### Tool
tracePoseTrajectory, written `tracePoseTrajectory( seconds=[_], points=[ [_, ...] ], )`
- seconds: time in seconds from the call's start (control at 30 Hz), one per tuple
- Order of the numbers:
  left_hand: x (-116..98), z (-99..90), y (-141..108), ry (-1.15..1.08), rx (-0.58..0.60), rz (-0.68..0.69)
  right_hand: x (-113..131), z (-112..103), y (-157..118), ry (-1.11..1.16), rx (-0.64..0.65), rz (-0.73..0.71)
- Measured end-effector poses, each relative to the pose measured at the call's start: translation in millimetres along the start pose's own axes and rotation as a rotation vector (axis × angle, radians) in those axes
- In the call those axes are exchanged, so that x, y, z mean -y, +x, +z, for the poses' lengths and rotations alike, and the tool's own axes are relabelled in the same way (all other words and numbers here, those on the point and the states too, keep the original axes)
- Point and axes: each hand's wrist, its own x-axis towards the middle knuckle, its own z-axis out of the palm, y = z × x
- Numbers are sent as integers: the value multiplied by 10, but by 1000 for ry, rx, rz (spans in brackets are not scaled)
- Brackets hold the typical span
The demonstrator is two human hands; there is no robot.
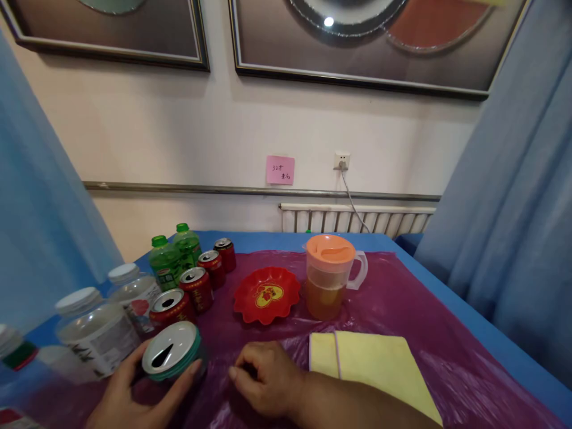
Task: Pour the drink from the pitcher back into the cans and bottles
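A teal can (173, 351) with an opened silver top stands at the lower left, and my left hand (138, 393) is wrapped round its near side, thumb on the right. My right hand (270, 378) rests curled on the purple plastic sheet (384, 292), right of the can; its fingers are bent in and nothing shows in them. Beside my right forearm lies a folded yellow cloth (375, 363). Beyond my hands are a red scalloped plate (267, 295) and a clear pitcher (328, 286) with an orange lid and amber liquid.
Red cans (196, 289) stand in a row behind the teal can. Green bottles (165, 262) and clear white-capped jars (96, 333) line the left side. A blue cloth (451, 298) shows beyond the sheet. A wall with a radiator (357, 219) is behind.
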Motion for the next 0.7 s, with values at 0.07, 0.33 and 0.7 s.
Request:
tracePoseTrajectory(
  seconds=[0.07,0.33,0.7],
  points=[
    [-330,-11,-12,-21,47,71,83,-70,-25,-14,-53,-21],
    [-1186,486,319,-264,271,292,45,-1104,-262,145,-744,109],
    [-979,1224,477,-247,327,366,-992,-1834,-33,281,-1064,294]
  ],
)
